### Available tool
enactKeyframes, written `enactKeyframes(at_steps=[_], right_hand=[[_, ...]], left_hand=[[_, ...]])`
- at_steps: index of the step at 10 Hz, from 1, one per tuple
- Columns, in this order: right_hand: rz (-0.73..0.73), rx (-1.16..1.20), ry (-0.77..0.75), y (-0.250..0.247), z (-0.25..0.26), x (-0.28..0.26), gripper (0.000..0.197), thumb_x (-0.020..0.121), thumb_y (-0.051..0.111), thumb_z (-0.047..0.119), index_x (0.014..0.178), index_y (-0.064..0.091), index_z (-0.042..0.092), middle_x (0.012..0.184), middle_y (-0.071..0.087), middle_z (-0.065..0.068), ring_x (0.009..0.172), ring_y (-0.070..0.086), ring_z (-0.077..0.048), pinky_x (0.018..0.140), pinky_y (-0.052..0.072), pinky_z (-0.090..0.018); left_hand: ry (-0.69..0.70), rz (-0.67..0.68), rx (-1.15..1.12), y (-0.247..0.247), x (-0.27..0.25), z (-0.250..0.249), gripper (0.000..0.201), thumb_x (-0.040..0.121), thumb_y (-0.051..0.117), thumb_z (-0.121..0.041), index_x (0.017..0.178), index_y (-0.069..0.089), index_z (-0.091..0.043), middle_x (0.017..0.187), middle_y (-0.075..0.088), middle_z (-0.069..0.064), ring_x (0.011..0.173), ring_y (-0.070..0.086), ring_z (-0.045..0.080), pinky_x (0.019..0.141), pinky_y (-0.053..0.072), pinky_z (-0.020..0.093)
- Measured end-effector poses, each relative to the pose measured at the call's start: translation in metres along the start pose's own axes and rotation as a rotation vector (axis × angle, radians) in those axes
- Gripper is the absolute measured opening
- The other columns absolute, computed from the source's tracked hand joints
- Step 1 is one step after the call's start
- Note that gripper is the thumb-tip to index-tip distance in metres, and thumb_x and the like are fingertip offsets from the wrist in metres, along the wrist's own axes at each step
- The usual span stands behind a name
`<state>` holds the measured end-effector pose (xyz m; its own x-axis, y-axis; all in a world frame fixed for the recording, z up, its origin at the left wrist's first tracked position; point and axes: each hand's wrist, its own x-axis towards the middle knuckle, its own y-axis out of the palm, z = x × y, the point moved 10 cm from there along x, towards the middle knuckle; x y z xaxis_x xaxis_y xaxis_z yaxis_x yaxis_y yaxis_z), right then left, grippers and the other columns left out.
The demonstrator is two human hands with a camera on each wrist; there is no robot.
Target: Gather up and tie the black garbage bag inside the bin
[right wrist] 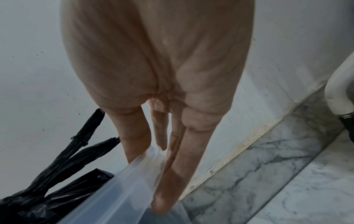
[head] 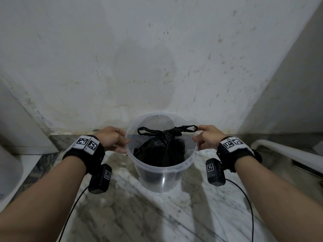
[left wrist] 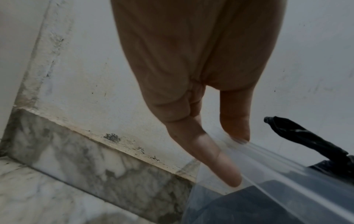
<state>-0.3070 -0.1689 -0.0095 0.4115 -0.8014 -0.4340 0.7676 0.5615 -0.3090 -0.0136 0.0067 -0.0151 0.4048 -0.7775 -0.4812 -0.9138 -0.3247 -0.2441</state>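
Black garbage bag [head: 160, 151] tied in a knot, sitting inside the clear bin [head: 161, 169] on the marble floor [head: 157, 215], right by the white wall [head: 157, 58]. Two tied loops sticking out over the top. Left hand [head: 111, 139] pinching the bin's left rim, thumb inside, fingers outside. Right hand [head: 208, 137] pinching the right rim the same way. White pipe [head: 288, 152] off to the right.

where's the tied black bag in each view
Head: black garbage bag low centre, knotted, inside the clear bin.
Left wrist: right edge, one handle loop above the rim.
Right wrist: lower left.
Shared landmark: the bin's clear rim, touched by both hands.
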Motion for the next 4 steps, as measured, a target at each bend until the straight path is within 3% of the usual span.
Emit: enactKeyframes(at_steps=[1,2,3,4], right_hand=[[-0.008,0.000,0.007,-0.001,-0.004,0.000,0.040,0.085,0.061,-0.006,0.123,0.061,0.006,0.061,0.058,-0.007,0.048,0.055,-0.019,0.069,0.058,-0.044],[0.002,-0.011,0.020,-0.003,-0.006,-0.001,0.044,0.086,0.064,0.002,0.129,0.057,0.011,0.079,0.065,-0.014,0.048,0.058,-0.020,0.068,0.059,-0.043],[0.022,-0.069,0.022,-0.003,-0.010,-0.001,0.047,0.086,0.067,0.011,0.131,0.055,0.016,0.095,0.065,-0.014,0.061,0.061,-0.023,0.066,0.056,-0.038],[-0.027,-0.101,-0.005,-0.012,-0.005,-0.002,0.043,0.085,0.068,0.020,0.126,0.057,0.017,0.099,0.063,-0.009,0.075,0.062,-0.025,0.067,0.054,-0.036]], left_hand=[[-0.004,-0.007,0.024,0.000,-0.001,0.000,0.011,0.081,0.065,0.005,0.092,0.063,0.002,0.081,0.066,0.020,0.074,0.068,0.030,0.063,0.061,0.037],[-0.012,-0.019,0.031,-0.002,-0.004,0.000,0.014,0.081,0.065,0.005,0.095,0.063,0.003,0.085,0.067,0.021,0.077,0.068,0.031,0.064,0.061,0.038],[-0.022,-0.018,0.075,-0.001,-0.004,0.001,0.011,0.083,0.067,-0.001,0.093,0.063,-0.001,0.087,0.069,0.019,0.079,0.068,0.031,0.058,0.060,0.036],[-0.007,-0.079,0.173,-0.011,-0.006,-0.002,0.018,0.087,0.067,-0.016,0.098,0.065,-0.002,0.090,0.066,0.014,0.077,0.064,0.029,0.055,0.056,0.034]])
